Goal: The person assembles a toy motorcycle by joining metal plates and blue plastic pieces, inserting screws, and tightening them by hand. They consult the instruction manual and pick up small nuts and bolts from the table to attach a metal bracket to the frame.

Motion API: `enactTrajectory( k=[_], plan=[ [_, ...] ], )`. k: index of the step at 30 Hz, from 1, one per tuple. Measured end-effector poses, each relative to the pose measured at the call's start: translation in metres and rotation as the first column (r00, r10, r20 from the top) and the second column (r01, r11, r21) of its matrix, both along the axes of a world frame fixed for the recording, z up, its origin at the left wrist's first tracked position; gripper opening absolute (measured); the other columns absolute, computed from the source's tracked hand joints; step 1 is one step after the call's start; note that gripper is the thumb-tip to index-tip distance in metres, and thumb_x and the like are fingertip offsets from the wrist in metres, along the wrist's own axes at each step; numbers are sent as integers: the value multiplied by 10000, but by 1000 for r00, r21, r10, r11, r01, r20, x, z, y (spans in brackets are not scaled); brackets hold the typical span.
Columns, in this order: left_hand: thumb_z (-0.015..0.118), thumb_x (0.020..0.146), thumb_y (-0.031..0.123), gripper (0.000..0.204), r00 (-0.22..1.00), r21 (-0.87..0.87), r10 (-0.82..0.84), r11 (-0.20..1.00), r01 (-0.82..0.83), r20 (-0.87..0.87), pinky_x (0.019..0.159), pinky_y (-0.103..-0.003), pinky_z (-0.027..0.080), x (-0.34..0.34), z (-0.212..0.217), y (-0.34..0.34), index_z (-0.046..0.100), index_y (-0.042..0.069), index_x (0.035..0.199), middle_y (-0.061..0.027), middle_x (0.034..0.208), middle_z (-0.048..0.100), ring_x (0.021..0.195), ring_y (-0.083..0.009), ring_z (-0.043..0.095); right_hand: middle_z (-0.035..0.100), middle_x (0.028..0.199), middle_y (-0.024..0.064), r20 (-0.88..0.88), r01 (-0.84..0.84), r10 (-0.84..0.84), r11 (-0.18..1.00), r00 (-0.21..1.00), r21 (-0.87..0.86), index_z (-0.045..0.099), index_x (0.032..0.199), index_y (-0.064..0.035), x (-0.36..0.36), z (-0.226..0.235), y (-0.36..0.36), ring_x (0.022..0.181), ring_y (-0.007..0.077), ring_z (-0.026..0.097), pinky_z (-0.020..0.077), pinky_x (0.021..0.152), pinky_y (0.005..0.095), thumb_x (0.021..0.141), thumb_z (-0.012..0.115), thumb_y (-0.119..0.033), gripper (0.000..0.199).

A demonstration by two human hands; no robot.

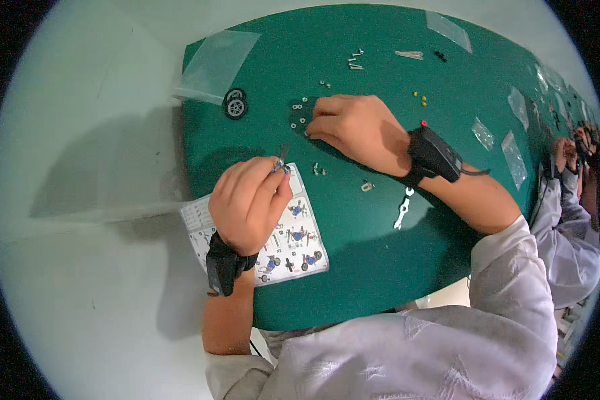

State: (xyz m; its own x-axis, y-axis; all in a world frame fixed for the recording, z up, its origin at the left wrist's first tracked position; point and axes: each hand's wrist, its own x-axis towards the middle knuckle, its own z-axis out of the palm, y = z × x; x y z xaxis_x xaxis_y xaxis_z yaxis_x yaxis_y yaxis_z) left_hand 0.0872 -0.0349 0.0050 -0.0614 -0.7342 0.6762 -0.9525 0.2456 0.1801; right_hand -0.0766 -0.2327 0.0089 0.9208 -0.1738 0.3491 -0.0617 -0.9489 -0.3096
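Left hand point(248, 203) pinches small metal part point(282, 159) — long axis upright, tip up

Assembly workshop bench. A green table point(353, 267) carries small screws point(355, 61), plastic bags point(217, 63) and an instruction sheet point(300, 247). A co-worker point(570, 157) works alongside.

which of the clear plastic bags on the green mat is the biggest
The clear bag at the mat's far left corner, just above the two black wheels; the other bags along the right edge are much smaller.
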Motion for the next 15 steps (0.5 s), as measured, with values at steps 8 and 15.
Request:
enactTrajectory(
  k=[8,15],
  plan=[
    [818,782,-1,246,997,10,-67,998,67,36,743,-383,608,-1,-10,-3,689,-13,991,-134,1117,695,922,-296,722,600,888,70,-10,-101,101,981,995,-163,632,848,-72,4,2,3,852,253,664,585,662,381,800,641,-150,92],
    [809,785,-20,240,995,-17,-99,995,99,17,692,-378,606,-5,-9,-6,678,-31,985,-159,1044,711,876,-304,735,568,844,67,-59,-85,73,969,996,-231,605,832,-57,6,-1,7,812,236,650,570,619,372,811,648,-156,110]
  ],
)
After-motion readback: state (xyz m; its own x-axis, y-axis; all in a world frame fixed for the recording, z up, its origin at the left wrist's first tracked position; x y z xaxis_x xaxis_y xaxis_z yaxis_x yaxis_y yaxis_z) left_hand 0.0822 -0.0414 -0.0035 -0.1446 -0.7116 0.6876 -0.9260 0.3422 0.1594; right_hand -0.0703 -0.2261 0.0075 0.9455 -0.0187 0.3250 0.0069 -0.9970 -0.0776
